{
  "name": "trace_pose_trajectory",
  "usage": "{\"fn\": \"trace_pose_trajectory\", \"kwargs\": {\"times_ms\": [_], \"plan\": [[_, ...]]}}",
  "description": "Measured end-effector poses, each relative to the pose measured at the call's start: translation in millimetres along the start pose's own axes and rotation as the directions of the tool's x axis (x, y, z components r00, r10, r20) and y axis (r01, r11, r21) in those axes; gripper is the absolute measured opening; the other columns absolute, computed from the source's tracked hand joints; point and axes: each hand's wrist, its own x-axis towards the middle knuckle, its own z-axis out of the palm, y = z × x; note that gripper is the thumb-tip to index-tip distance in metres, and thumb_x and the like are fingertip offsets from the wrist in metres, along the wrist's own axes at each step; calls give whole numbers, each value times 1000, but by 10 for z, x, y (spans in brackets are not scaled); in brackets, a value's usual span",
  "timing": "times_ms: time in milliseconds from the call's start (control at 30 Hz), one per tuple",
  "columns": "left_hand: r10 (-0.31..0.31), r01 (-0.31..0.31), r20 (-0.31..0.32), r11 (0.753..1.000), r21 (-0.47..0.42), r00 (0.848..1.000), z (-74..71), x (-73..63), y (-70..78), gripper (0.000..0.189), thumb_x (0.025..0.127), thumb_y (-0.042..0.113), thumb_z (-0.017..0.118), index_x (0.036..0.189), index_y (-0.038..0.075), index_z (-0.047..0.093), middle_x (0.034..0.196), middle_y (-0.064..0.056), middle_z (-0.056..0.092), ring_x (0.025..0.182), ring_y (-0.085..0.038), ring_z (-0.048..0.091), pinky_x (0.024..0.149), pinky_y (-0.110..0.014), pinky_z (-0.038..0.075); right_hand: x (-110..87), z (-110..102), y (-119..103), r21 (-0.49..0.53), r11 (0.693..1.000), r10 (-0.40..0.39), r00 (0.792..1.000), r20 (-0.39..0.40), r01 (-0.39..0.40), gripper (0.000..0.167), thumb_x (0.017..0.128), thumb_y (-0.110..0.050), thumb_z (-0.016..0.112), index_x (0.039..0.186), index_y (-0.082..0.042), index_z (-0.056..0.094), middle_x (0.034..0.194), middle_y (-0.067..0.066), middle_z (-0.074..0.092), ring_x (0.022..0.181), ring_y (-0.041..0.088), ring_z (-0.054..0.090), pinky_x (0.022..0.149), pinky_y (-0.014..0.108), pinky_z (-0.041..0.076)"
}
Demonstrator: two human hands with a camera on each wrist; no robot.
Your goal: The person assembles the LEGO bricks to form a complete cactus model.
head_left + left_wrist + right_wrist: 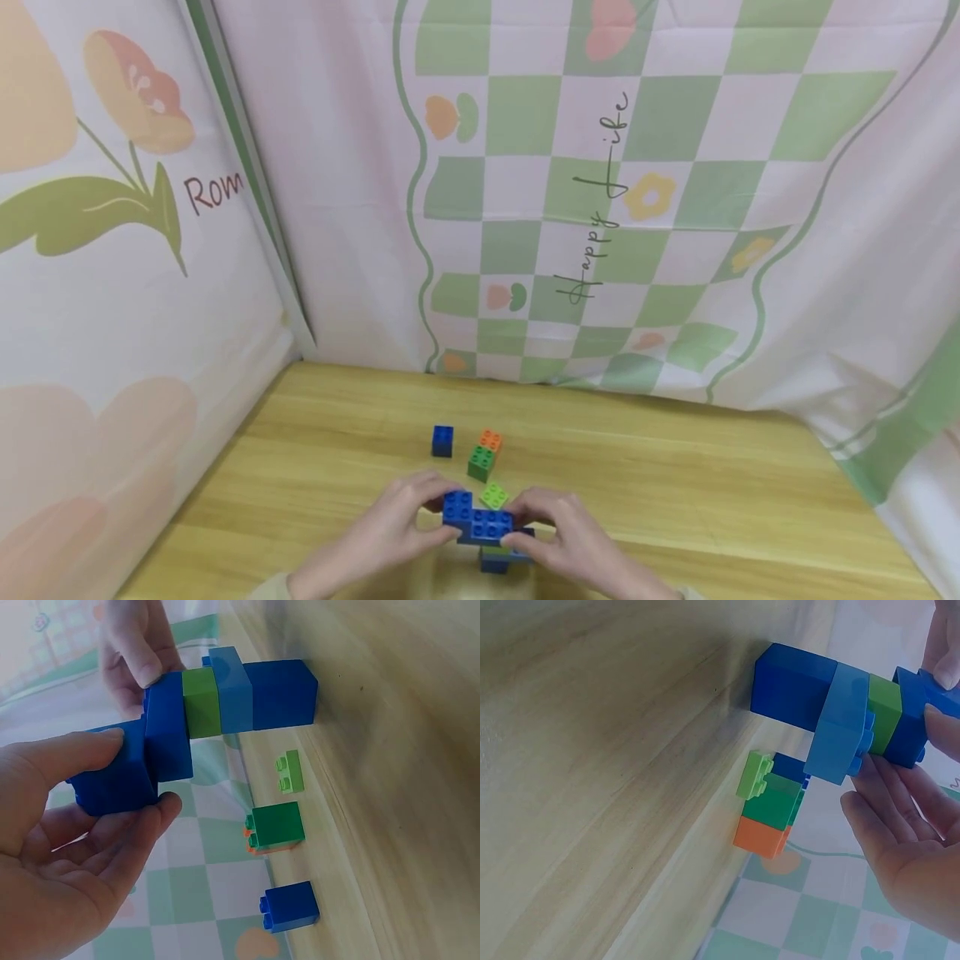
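Pinching blue bricks (491, 525): left hand (393, 523), right hand (566, 532) | curtain (517, 187) "Happy Life" | side cloth (150, 325) "Rom", perhaps cropped

This is a fabric-screened nook. A checked "Happy Life" curtain (600, 192) backs the wood-grain tabletop (337, 450); a flowered sheet (112, 325) flanks it.

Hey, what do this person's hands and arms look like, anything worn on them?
The left hand and right hand are bare, with no gloves or rings showing. Pale beige sleeve ends show at the head view's bottom edge.
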Motion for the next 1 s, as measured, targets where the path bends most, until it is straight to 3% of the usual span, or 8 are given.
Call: {"fn": "trace_pose_trajectory", "kwargs": {"times_ms": [300,633,1000], "plan": [[-36,36,30,999,3,999,-35,15,-4,35,84,13,77,117,11,67,108,0,71,91,0,63,79,-13,56,-2,8,-2,-5,1000,4,1000,-12,-5,26,93,-35,68,107,-13,69,100,1,74,91,3,69,83,28,62],[-76,82,62,992,-94,995,-27,17,-32,35,86,19,76,118,10,65,111,-4,71,95,-3,67,83,-16,58,-27,11,18,6,1000,17,1000,-9,-17,26,93,-35,68,107,-13,69,100,1,73,91,4,69,83,28,62],[-190,199,67,968,-155,979,106,7,-115,50,78,30,82,120,11,63,111,-2,70,93,-1,65,84,-16,56,-26,18,16,-5,1000,14,1000,-17,-14,26,93,-35,68,107,-14,69,101,0,74,92,3,69,83,27,62]]}}
